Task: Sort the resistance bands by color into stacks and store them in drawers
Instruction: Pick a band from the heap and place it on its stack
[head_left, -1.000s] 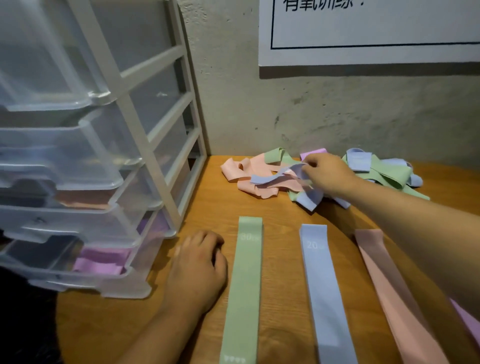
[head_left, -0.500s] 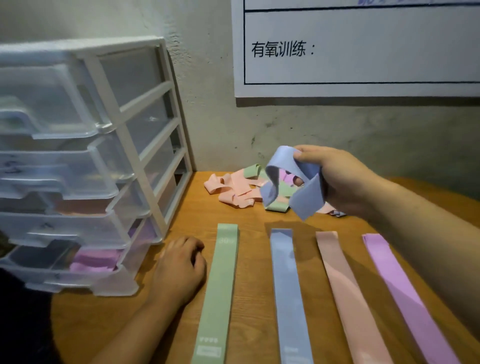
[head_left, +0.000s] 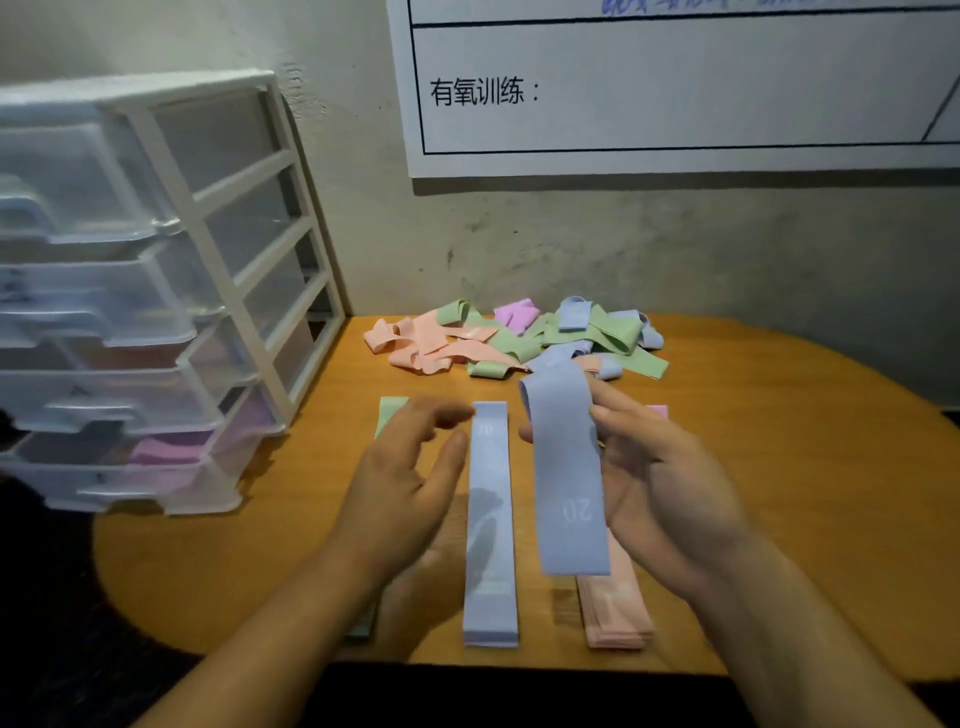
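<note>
Blue band (head_left: 566, 467), a flat soft loop, hangs pinched in the right hand (head_left: 670, 493); left hand (head_left: 400, 478) spread.

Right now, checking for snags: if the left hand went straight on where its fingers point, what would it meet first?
Likely the blue band the right hand holds up; the left hand seems to be above the flat blue stack, though depth is unclear.
</note>
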